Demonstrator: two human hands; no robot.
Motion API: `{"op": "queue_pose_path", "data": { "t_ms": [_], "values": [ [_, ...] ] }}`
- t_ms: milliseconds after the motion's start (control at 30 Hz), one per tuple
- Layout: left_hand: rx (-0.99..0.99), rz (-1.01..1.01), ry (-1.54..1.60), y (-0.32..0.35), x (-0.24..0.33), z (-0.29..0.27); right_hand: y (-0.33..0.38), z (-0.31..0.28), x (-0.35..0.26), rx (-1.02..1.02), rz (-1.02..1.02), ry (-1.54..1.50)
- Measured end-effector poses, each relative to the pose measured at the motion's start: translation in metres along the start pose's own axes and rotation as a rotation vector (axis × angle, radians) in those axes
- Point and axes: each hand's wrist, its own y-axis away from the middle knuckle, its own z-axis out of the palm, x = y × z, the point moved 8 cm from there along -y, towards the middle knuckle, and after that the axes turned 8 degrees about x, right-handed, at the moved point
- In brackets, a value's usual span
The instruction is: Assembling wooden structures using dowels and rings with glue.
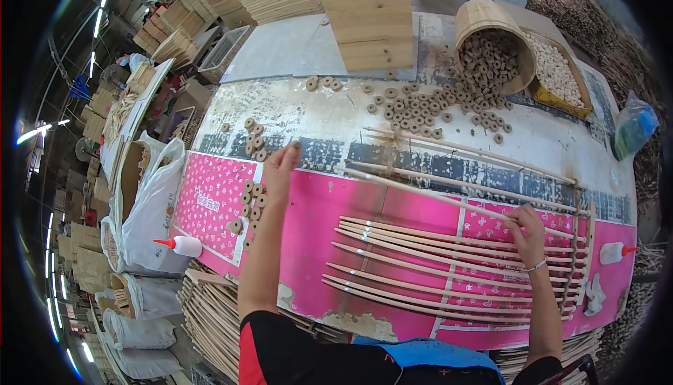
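Note:
My left hand (282,164) is raised over the pink sheet, its fingers pinched on a small brownish piece that looks like a wooden ring (296,145). My right hand (527,233) grips a long thin wooden stick (427,192), which slants up leftward from it. Below, several light sticks (420,268) lie side by side, with white spots towards their left parts. Their right ends meet a notched wooden rack (579,259). Loose wooden rings (254,203) lie in a cluster near my left forearm.
A tipped wooden bucket (466,24) spills rings (410,111) across the far table. Beside it stands a box of small white pieces (557,73). A wooden box (368,24) stands at the back. Red-tipped glue bottles (186,246) lie left and right. White sacks (151,210) stand left.

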Motion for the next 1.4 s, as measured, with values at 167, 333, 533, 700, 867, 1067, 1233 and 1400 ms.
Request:
{"op": "queue_pose_path", "data": {
  "t_ms": [167,333,533,700,867,1067,1233,1400],
  "values": [
    [-0.06,-0.186,0.324,0.069,0.019,0.035,-0.011,0.017,-0.011,0.001,-0.013,-0.004],
    [-0.094,-0.253,0.394,0.089,0.013,0.044,-0.011,0.022,-0.018,0.002,-0.048,0.011],
    [-0.118,-0.282,0.46,0.097,0.019,0.048,-0.007,0.018,-0.02,0.006,-0.08,0.06],
    [-0.18,-0.312,0.551,0.105,0.034,0.056,-0.007,0.015,-0.024,0.026,-0.098,0.049],
    [-0.319,-0.414,0.545,0.121,0.039,0.079,-0.011,0.015,-0.036,0.057,-0.104,0.003],
    [-0.361,-0.443,0.57,0.129,0.029,0.087,-0.016,0.006,-0.037,0.055,-0.103,0.058],
    [-0.382,-0.448,0.527,0.137,0.034,0.098,-0.015,0.001,-0.036,0.019,-0.161,0.207],
    [-0.404,-0.461,0.535,0.144,0.038,0.105,-0.011,-0.001,-0.023,0.036,-0.094,0.117]
  ]
}}
